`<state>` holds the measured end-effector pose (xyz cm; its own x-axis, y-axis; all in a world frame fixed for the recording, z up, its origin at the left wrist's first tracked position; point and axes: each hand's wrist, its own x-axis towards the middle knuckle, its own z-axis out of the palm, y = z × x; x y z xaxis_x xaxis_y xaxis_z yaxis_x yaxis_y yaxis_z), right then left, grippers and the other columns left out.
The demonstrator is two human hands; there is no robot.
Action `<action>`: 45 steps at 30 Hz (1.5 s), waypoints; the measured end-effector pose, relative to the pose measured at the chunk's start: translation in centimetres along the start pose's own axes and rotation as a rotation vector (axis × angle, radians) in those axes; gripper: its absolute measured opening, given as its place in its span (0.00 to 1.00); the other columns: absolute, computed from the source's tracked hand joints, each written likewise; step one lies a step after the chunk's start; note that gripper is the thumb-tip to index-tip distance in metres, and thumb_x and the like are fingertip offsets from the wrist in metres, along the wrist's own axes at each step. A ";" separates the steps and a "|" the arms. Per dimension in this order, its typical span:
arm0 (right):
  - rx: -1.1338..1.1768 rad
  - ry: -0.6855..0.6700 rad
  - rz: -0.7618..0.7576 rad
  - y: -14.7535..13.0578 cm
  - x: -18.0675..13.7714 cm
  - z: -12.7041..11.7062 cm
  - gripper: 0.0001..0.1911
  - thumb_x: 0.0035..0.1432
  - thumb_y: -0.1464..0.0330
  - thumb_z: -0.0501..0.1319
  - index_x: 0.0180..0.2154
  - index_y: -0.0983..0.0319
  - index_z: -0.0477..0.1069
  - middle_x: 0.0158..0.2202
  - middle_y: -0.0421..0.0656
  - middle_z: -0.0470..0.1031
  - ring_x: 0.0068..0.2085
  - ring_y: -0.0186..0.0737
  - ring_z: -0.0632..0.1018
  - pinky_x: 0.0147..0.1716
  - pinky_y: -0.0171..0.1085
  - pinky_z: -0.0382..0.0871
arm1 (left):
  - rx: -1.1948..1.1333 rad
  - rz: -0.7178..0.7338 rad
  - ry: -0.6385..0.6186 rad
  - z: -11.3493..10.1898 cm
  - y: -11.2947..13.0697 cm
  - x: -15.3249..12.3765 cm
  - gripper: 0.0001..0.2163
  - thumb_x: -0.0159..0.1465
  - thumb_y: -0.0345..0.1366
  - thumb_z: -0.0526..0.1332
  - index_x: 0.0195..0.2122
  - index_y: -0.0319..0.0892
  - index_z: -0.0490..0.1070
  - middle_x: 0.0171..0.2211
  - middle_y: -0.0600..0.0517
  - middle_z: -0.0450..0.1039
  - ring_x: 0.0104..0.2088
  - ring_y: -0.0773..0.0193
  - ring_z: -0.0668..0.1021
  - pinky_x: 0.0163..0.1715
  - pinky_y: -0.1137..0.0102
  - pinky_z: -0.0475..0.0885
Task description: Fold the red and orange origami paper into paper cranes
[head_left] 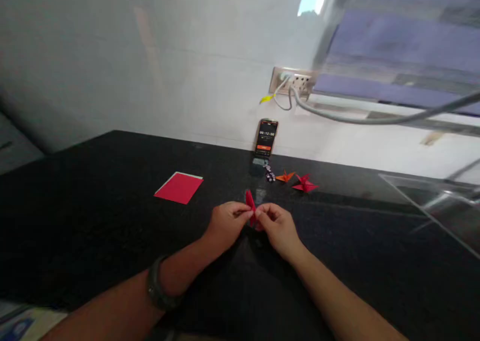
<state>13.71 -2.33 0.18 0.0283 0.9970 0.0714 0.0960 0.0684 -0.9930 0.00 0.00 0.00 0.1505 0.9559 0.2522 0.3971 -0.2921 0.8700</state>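
Standing narrow and pointed between two sets of fingertips, a small piece of folded red paper point(250, 199) is held over the middle of the dark desk point(93, 201), well in from its back edge. The left hand point(230, 225) pinches it from one side between thumb and forefinger; the right hand point(278, 227) pinches it from the other, its thumb close to the left one and its remaining fingers curled. A dark wristband point(159, 284) circles the left wrist. Beyond the right hand, toward the wall, lie two paper cranes side by side: an orange crane point(285, 176) and, just to its right, a red crane point(305, 183) with its points spread. Just left of the orange one is a dark-and-pale beaded charm point(269, 174), near the foot of a smartphone point(266, 138) propped upright and reading 00:12:00. Off to the left, flat on the desk, rest red paper squares point(180, 188) with a white edge showing behind. Above the phone, a wall socket point(277, 78) on the pale wall point(187, 81) takes a plugged-in grey cable point(345, 116).
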 end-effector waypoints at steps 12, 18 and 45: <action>0.189 -0.011 0.115 -0.1 0.0 0.4 0.10 0.45 0.64 0.62 0.25 0.65 0.68 0.19 0.36 0.68 0.20 0.27 0.68 0.21 0.29 0.64 | 0.052 0.077 0.012 -0.2 0.2 -0.7 0.07 0.55 0.32 0.56 0.29 0.41 0.75 0.28 0.52 0.77 0.30 0.65 0.77 0.31 0.73 0.69; 0.239 -0.010 0.114 -0.2 0.1 0.4 0.10 0.44 0.65 0.63 0.24 0.66 0.68 0.18 0.36 0.69 0.19 0.26 0.69 0.22 0.29 0.65 | -0.064 -0.006 -0.076 -0.2 1.0 -0.6 0.08 0.55 0.31 0.56 0.30 0.40 0.76 0.28 0.51 0.77 0.29 0.64 0.77 0.30 0.73 0.70; 0.433 -0.071 0.199 -0.5 -0.6 0.5 0.09 0.43 0.67 0.65 0.30 0.65 0.74 0.24 0.42 0.75 0.28 0.31 0.75 0.28 0.29 0.69 | -0.534 -0.269 -0.020 0.0 0.7 -0.5 0.08 0.49 0.35 0.64 0.27 0.36 0.74 0.23 0.50 0.76 0.24 0.67 0.75 0.25 0.74 0.69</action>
<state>13.16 -2.92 0.59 -0.0657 0.9912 -0.1153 -0.3275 -0.1306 -0.9358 0.26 -0.66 0.50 0.1267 0.9919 -0.0095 -0.0856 0.0205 0.9961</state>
